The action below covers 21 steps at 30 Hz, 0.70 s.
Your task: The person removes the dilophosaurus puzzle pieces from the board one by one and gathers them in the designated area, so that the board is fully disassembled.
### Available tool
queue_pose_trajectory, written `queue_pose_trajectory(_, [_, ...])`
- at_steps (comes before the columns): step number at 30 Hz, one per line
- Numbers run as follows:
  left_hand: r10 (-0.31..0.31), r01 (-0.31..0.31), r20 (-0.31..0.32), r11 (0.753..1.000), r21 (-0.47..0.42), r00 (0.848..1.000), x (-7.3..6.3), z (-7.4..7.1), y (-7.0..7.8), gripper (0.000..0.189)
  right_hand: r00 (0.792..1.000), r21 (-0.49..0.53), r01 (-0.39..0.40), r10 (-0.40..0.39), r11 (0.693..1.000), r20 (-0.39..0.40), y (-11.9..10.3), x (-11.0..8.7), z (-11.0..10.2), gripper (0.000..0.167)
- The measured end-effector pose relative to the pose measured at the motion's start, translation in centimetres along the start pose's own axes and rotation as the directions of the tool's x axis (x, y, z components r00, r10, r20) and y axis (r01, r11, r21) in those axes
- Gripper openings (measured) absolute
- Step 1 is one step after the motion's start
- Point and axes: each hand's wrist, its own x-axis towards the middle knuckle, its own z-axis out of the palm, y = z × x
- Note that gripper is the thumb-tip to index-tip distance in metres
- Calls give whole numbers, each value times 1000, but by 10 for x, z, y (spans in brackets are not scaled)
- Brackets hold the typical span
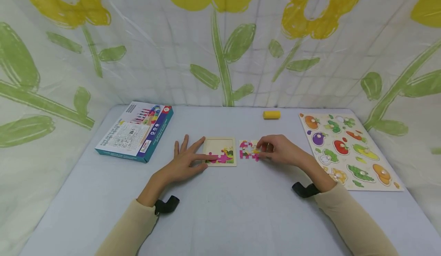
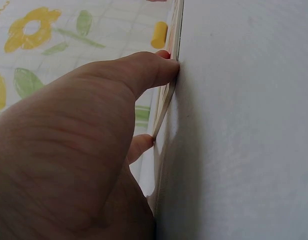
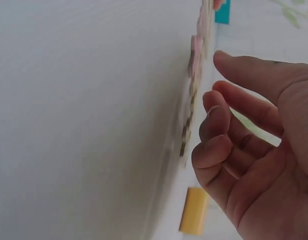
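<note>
A small square wooden puzzle tray [image 1: 210, 145] lies mid-table, with pink and green puzzle pieces [image 1: 225, 158] along its bottom and right side. My left hand [image 1: 183, 164] is spread at the tray's left side, its straight index finger resting on the pieces and its thumb by the lower left corner. Just right of the tray is a cluster of loose pink and yellow jigsaw pieces [image 1: 245, 155]. Over their right edge is my right hand [image 1: 280, 150]. In the right wrist view its thumb and bent fingers stand apart with nothing between them, beside the upright-looking row of pieces [image 3: 195, 56].
A boxed set [image 1: 138, 129] lies at the back left. At the right is a vegetable knob-puzzle board [image 1: 344, 133]. Behind the loose pieces sits a yellow cylinder [image 1: 271, 114]. A flower-printed curtain [image 1: 155, 72] hangs along the table's back edge.
</note>
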Motion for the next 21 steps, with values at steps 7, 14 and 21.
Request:
queue_pose_trajectory(7, [4,-4,-6,1000,2,1000,0,0,0,36,998,50,48,-49,998,32,-18,18,9,20])
queue_pose_trajectory(14, [-5,5,-9,1000,17,1000,1,1,1,36,995,24,71,-72,997,71,-39,39,23,26])
queue_pose_trajectory(21, [-8,8,-5,999,38,1000,2,2,-2,35,992,-56,101,-96,993,80,-47,54,31,33])
